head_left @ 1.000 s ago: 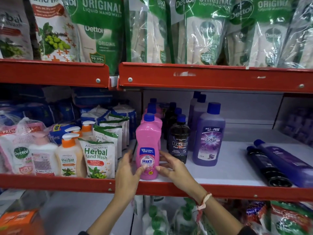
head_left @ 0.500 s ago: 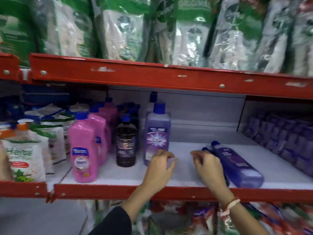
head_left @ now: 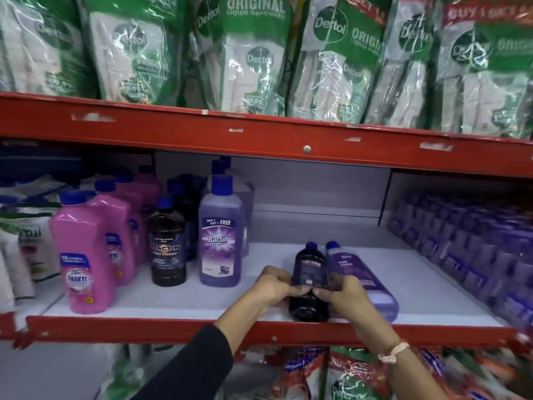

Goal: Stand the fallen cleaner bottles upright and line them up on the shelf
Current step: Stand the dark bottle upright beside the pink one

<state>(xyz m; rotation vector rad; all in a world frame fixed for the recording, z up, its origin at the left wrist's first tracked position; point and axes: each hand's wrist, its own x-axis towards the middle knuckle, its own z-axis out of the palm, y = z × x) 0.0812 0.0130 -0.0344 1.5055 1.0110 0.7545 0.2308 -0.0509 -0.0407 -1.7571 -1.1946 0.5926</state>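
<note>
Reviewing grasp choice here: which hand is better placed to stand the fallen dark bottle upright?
Slightly the left hand: it grips the dark bottle on its open side. The right hand also holds it but is wedged against the fallen purple bottle beside it.

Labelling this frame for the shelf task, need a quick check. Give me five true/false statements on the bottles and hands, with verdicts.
1. Both hands are on the fallen black bottle. True: left hand and right hand meet over it.
2. The fallen purple bottle stands upright. False: it lies flat beside the black one.
3. The lying bottles' caps point toward the shelf's back. True.
4. The upright purple Bactin bottle stands left of the hands. True.
5. The pink Shakti bottle has tipped over. False: it stands upright at the shelf's left.
</note>
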